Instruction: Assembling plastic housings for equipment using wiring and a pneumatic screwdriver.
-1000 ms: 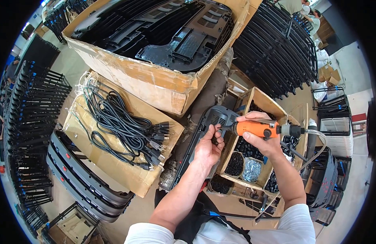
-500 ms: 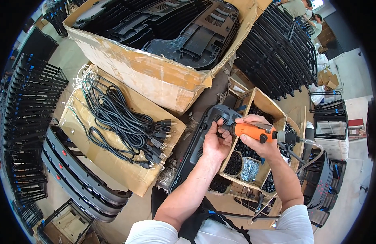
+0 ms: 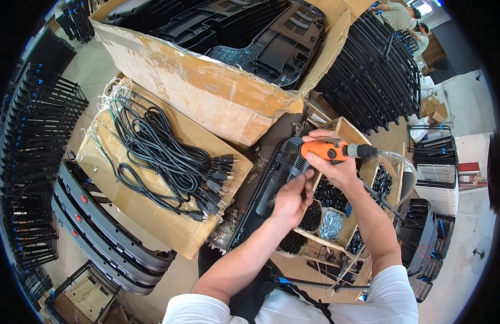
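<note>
My right hand (image 3: 337,171) is wrapped round an orange power screwdriver (image 3: 321,149), with a clear hose (image 3: 396,158) running from its back end. The tool lies over the upper end of a long black plastic housing (image 3: 277,178) with vent slots; its tip is hidden. Below it, my left hand (image 3: 291,203) is closed, fingers curled beside the housing's right edge. Whatever those fingers may hold cannot be made out. Close to both hands sits a compartmented wooden box (image 3: 353,133) holding silver screws (image 3: 331,224), small black screws (image 3: 310,216) and black plastic parts (image 3: 328,197).
A large cardboard box (image 3: 206,81) of black plastic covers stands at the far side. Black power cords (image 3: 158,148) lie on flat cardboard (image 3: 117,208) to the left. Curved grey panels (image 3: 106,232) are stacked lower left, with black frames (image 3: 368,75) at the far right.
The screwdriver and my right hand have moved up and a little left. My left hand has drawn down from the tool's tip, and its fingers have curled in.
</note>
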A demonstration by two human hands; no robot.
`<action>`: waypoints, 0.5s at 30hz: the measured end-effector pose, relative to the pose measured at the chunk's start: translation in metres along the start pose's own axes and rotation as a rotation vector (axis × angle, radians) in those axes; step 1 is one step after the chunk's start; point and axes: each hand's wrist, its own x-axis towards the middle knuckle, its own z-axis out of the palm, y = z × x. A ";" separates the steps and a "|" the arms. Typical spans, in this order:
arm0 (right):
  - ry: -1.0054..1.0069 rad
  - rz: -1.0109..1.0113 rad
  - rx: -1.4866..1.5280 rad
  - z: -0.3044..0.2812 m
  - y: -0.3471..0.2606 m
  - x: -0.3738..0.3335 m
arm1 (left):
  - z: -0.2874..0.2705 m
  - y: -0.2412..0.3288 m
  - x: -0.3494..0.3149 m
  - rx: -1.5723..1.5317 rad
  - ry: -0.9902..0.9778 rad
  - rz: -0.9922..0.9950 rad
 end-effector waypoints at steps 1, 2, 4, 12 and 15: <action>0.001 0.004 -0.026 0.000 0.000 0.002 | -0.004 -0.006 -0.009 0.127 -0.081 -0.031; -0.006 0.008 -0.005 0.001 0.002 0.005 | -0.008 -0.009 -0.019 0.125 -0.080 -0.031; -0.014 -0.010 -0.007 0.003 0.000 0.011 | -0.013 -0.013 -0.038 0.239 -0.075 -0.144; -0.034 -0.020 -0.020 0.010 -0.005 0.014 | -0.046 -0.014 -0.083 0.200 -0.076 -0.219; -0.049 0.020 -0.047 0.016 -0.007 0.018 | -0.056 -0.020 -0.088 0.214 0.012 -0.236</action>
